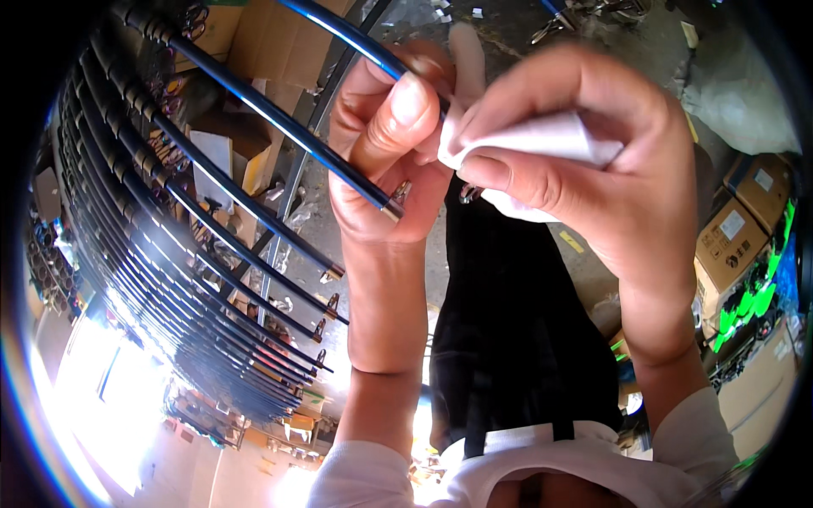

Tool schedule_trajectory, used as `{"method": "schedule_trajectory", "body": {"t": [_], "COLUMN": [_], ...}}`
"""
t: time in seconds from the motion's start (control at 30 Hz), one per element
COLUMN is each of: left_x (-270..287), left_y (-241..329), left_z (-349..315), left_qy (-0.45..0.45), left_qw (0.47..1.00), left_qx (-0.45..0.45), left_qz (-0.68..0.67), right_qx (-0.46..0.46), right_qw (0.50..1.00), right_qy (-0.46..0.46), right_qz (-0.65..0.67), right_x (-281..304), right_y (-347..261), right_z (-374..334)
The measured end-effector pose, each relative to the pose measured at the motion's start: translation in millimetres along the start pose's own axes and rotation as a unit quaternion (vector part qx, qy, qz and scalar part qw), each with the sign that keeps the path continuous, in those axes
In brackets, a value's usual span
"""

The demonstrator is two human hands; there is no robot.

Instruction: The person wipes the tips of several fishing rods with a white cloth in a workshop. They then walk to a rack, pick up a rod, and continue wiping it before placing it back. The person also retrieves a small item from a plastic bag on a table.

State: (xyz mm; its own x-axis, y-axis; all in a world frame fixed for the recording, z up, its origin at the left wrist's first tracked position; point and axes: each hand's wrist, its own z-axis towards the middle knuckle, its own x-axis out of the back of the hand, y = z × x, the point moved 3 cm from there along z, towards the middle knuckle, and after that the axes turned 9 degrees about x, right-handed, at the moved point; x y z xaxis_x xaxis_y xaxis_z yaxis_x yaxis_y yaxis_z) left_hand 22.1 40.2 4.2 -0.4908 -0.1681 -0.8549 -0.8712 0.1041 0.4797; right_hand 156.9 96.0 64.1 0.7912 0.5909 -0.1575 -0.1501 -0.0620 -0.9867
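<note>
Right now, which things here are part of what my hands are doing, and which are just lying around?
In use:
left hand gripping a dark blue rod
right hand pressing a white cloth at that rod

Lying about:
row of similar rods on a rack
cardboard boxes
green items

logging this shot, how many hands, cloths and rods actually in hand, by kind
hands: 2, left hand and right hand
white cloth: 1, in the right hand
dark blue rod in hand: 1, gripped by the left hand
total: 4
The racked rods at the left are too crowded to count.
</note>
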Motion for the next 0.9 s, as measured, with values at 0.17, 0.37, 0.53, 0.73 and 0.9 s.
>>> {"method": "schedule_trajectory", "body": {"t": [0.17,0.37,0.53,0.73,0.9], "left_x": [-5,-8,-9,-8,-7], "left_y": [-6,-6,-1,-3,-3], "left_z": [3,6,4,7,10], "left_qy": [-0.023,-0.073,-0.097,-0.073,-0.069], "left_qw": [0.998,0.995,0.994,0.993,0.991], "left_qx": [-0.006,0.005,0.052,0.063,0.06], "left_qz": [-0.05,-0.067,-0.016,-0.072,-0.096], "right_qx": [-0.111,-0.191,-0.2,-0.198,-0.194], "right_qw": [0.978,0.942,0.931,0.931,0.932], "right_qy": [0.025,0.126,0.174,0.196,0.217], "right_qz": [0.177,0.245,0.251,0.237,0.216], "right_x": [2,5,11,21,30], "right_y": [11,33,37,43,43], "right_z": [-2,-24,-35,-45,-47]}}
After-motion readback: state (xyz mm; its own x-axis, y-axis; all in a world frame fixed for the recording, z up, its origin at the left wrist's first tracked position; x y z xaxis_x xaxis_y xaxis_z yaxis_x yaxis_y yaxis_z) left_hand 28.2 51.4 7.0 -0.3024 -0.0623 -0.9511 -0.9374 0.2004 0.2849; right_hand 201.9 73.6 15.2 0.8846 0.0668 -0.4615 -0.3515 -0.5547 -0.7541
